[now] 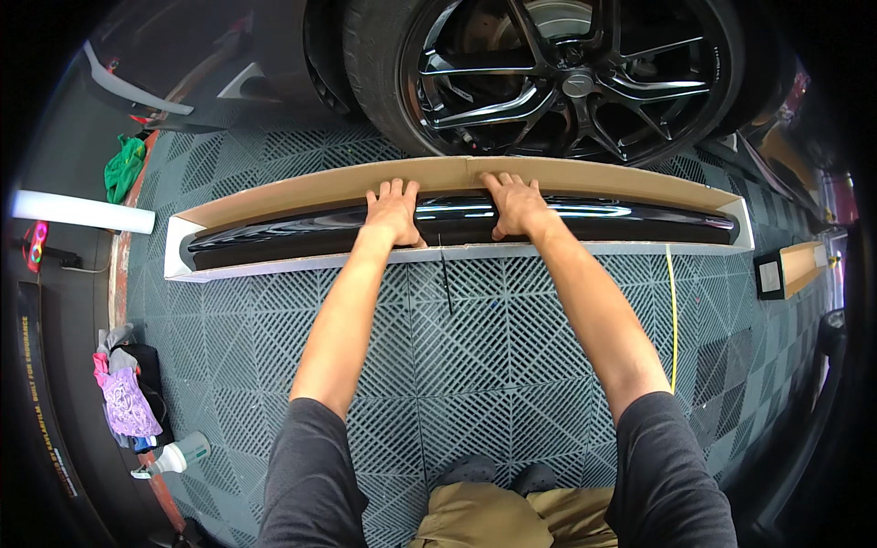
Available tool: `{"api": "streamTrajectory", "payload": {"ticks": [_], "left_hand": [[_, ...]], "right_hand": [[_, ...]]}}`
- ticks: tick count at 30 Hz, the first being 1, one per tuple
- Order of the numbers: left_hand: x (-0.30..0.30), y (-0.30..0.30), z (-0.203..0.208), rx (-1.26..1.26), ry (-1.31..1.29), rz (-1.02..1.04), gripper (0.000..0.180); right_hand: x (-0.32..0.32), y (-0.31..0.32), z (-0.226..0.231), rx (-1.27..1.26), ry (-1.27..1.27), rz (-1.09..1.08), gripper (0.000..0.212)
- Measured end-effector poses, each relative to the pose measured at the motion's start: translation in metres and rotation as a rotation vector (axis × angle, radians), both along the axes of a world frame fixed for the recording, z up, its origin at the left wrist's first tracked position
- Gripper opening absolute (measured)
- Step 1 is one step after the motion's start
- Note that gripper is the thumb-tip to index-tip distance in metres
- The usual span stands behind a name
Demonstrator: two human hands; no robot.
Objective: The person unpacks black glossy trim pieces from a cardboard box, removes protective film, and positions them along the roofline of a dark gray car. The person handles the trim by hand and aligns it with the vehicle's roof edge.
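Note:
A long, narrow cardboard box (320, 187) lies uncovered on the floor across my front. In it rests a long, glossy black piece (292, 226) with a slight curve; a matte black strip (311, 245) shows along its near side. My left hand (393, 217) lies over the piece, left of the box's middle, with fingers stretched toward the far cardboard wall. To the right of the middle, my right hand (519, 208) also spans the piece, fingers spread and thumb toward the near side. Neither hand's fingers curl round it. The palms' undersides are hidden.
A car wheel (577, 87) with black spokes stands just behind the box. At the right sits a small box (790, 270). A yellow line (674, 320) crosses the grey tiled floor (512, 338). To the left are a spray bottle (180, 453), a purple cloth (131, 400) and a green cloth (124, 169).

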State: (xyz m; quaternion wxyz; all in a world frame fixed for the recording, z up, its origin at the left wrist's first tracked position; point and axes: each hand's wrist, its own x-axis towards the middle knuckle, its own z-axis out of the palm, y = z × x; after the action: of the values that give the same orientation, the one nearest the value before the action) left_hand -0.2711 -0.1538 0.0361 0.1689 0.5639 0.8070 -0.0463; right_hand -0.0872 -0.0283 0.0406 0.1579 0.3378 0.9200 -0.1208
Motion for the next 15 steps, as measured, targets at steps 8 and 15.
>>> {"api": "streamTrajectory", "payload": {"ticks": [8,15], "left_hand": [[0.011,-0.007,-0.024,0.082,0.125,-0.027,0.100],[-0.006,0.007,-0.006,0.021,-0.126,0.024,0.102]], "right_hand": [[-0.008,0.021,0.010,-0.397,0.003,-0.103,0.097],[0.012,-0.016,-0.019,0.032,0.110,0.039,0.108]]}}
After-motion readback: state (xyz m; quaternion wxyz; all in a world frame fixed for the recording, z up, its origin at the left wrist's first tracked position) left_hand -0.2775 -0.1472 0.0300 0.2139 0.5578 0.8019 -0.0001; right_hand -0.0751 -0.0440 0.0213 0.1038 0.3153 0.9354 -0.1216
